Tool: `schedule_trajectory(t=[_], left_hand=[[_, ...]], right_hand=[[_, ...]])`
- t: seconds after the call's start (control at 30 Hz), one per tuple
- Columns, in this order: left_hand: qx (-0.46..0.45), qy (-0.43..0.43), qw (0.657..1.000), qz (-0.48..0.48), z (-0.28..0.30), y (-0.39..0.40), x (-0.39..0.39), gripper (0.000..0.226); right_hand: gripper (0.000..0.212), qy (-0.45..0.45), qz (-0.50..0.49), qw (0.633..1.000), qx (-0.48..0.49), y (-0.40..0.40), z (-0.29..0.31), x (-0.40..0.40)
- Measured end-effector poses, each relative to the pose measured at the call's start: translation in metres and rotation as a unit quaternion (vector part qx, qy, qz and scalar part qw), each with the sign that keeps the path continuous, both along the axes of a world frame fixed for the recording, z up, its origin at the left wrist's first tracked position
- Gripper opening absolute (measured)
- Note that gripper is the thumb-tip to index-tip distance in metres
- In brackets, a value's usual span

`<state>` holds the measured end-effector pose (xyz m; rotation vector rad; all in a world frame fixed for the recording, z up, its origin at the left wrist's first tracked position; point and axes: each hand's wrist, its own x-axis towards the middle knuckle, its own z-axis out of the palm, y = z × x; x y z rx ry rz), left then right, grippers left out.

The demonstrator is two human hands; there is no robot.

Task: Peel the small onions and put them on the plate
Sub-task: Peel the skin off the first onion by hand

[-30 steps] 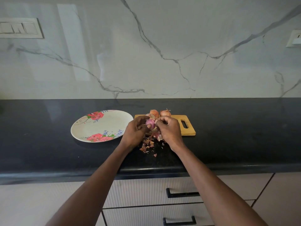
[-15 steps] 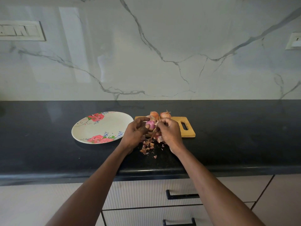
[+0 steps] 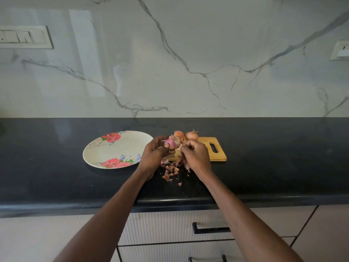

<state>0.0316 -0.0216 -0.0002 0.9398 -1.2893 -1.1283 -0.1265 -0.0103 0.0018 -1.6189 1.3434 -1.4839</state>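
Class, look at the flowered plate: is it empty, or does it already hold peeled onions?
Empty. The plate shows only its flower print; the one peeled onion is in the left hand.

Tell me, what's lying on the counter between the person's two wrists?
In the head view, a scatter of onion peels lies on the black counter between the left hand and right hand.

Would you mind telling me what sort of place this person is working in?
Most likely a home kitchen: a dark countertop runs below a marble-look wall, with drawers underneath, and a wooden cutting board with small onions sits beside a floral plate.
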Motion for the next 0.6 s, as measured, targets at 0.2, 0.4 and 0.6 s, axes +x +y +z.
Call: schedule_trajectory(t=[0.2,0.4,0.6], left_hand=[[0.007,0.03,0.999,-0.024,0.0009,0.0042,0.001,0.025],[0.002,0.019,0.999,-0.036,0.0019,0.0066,0.0007,0.031],[-0.008,0.021,0.999,-0.049,0.0023,0.0079,0.0016,0.033]], right_hand=[[0.015,0.114,-0.023,0.99,-0.082,-0.0027,-0.0034,0.0009],[0.022,0.109,-0.027,0.985,-0.13,-0.004,-0.0044,0.0003],[0.017,0.083,-0.026,0.988,-0.125,-0.0045,-0.0048,-0.0029]])
